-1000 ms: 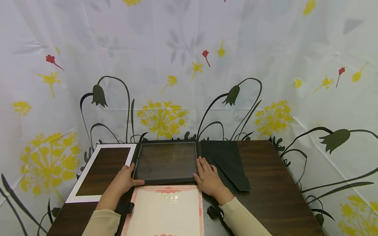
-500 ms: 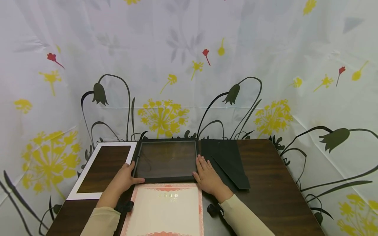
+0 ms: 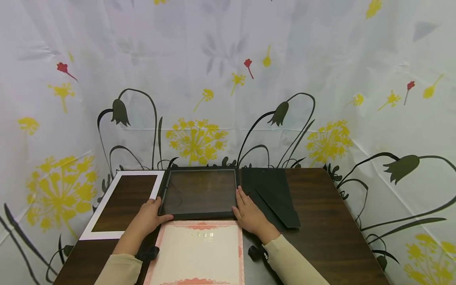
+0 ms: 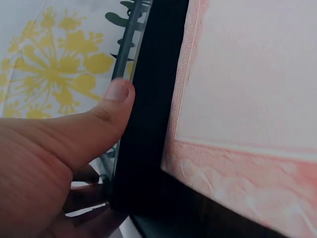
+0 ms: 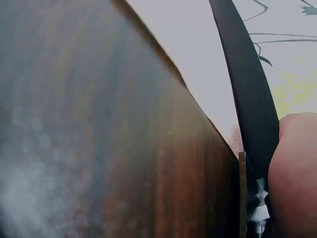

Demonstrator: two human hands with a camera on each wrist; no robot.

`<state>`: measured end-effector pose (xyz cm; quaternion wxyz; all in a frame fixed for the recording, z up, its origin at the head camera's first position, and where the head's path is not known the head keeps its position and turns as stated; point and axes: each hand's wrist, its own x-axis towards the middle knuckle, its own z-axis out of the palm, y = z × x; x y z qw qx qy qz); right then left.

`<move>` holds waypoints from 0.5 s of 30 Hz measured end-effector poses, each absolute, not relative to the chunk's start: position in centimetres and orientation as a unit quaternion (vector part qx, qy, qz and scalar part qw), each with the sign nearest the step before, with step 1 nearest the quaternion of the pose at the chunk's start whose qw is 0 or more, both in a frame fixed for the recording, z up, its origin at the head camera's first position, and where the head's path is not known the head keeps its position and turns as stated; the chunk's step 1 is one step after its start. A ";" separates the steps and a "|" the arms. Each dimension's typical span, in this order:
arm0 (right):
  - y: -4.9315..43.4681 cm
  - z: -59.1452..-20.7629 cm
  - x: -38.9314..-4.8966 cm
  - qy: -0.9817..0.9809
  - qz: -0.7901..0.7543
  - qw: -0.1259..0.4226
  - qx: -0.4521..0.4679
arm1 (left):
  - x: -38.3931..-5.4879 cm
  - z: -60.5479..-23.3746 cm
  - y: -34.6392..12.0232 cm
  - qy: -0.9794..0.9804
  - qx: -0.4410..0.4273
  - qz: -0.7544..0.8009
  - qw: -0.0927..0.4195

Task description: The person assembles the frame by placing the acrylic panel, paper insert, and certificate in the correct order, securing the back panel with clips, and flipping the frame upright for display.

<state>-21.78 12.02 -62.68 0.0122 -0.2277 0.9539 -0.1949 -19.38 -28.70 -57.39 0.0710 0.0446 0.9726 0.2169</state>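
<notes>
A black picture frame (image 3: 210, 216) with a clear pane lies flat at the back middle of the table in the head view. My left hand (image 3: 144, 221) holds its near left corner. In the left wrist view the thumb (image 4: 116, 94) lies on the frame's edge, with the other fingers at its outer side. My right hand (image 3: 254, 217) rests with straight fingers along the frame's right side, the thumb by the near right corner. A cream certificate (image 3: 197, 255) with a pink border lies just in front of the frame, between both forearms.
Left of the frame lies a white mat (image 3: 101, 235) with a rectangular opening. A black backing board (image 3: 267, 180) with a slanted flap lies to the right. The brown wooden table (image 3: 331, 221) ends at a flowered curtain (image 3: 221, 79) behind.
Both hands stay in the same place on the picture frame. The whole head view has shifted slightly; nothing is newly gripped or let go.
</notes>
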 end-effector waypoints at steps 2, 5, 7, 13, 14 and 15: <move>12.0 -62.7 -21.7 0.952 -0.204 0.016 -0.228 | -18.8 -57.6 -29.1 0.975 0.048 0.211 0.053; 12.0 -62.5 -21.6 0.952 -0.205 0.016 -0.227 | -18.0 -57.7 -29.9 0.978 0.044 0.203 0.033; 12.0 -62.4 -21.6 0.953 -0.201 0.013 -0.227 | -17.6 -57.6 -30.6 0.979 0.038 0.201 0.023; 12.1 -62.2 -21.5 0.953 -0.203 0.015 -0.225 | -16.4 -56.0 -33.9 0.983 -0.008 0.183 0.003; 12.1 -62.2 -21.6 0.953 -0.204 0.017 -0.225 | -16.3 -55.7 -34.7 0.984 -0.023 0.177 0.000; 12.1 -62.2 -21.6 0.953 -0.203 0.018 -0.224 | -16.1 -55.4 -35.6 0.985 -0.040 0.169 -0.003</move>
